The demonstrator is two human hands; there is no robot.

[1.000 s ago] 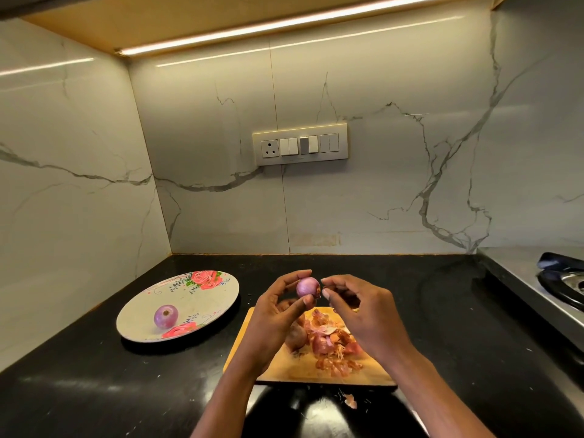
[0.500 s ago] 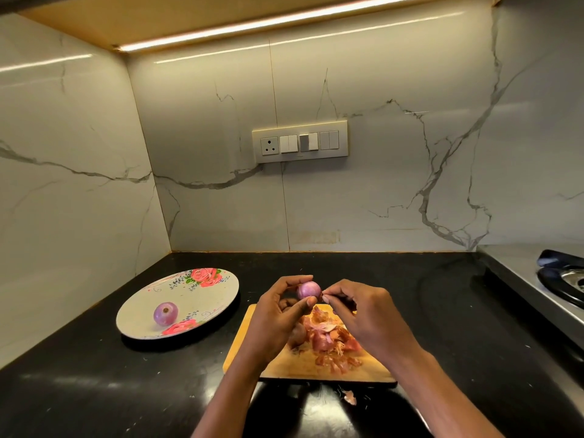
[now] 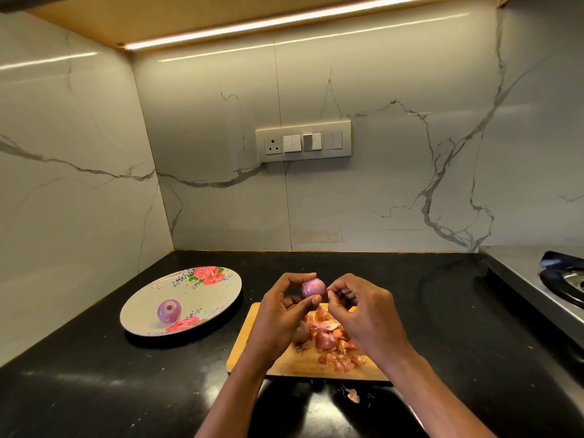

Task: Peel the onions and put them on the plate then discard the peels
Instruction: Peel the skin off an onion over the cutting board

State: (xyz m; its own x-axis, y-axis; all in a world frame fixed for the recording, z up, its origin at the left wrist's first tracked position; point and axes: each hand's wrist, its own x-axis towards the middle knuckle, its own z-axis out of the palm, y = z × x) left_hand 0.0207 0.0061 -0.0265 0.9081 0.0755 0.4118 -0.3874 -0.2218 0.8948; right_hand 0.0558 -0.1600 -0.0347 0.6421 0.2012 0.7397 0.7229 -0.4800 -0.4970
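Head view: your left hand [image 3: 279,314] pinches a small peeled onion [image 3: 313,288] between thumb and fingertips, above the cutting board [image 3: 249,346] and its peels [image 3: 331,341]. Your right hand [image 3: 368,314], fingers curled, picks at its side. Another onion [image 3: 169,310] lies on the plate [image 3: 202,298].

Polished stone, bare wood, papery skins

The desk [image 3: 94,374] under the left hand [image 3: 278,314] is black and glossy, mirroring the light strip. Below both hands lies a pale matt wooden cutting board [image 3: 249,346] strewn with dry, papery onion peels [image 3: 331,343]. The onion [image 3: 313,288] in the left hand looks smooth and faintly shiny, like the peeled onion [image 3: 169,310] on the glazed, flower-printed plate [image 3: 218,298] left of that hand. The walls are glossy veined marble; the stove [image 3: 518,279] far right of the right hand [image 3: 363,311] is brushed metal.
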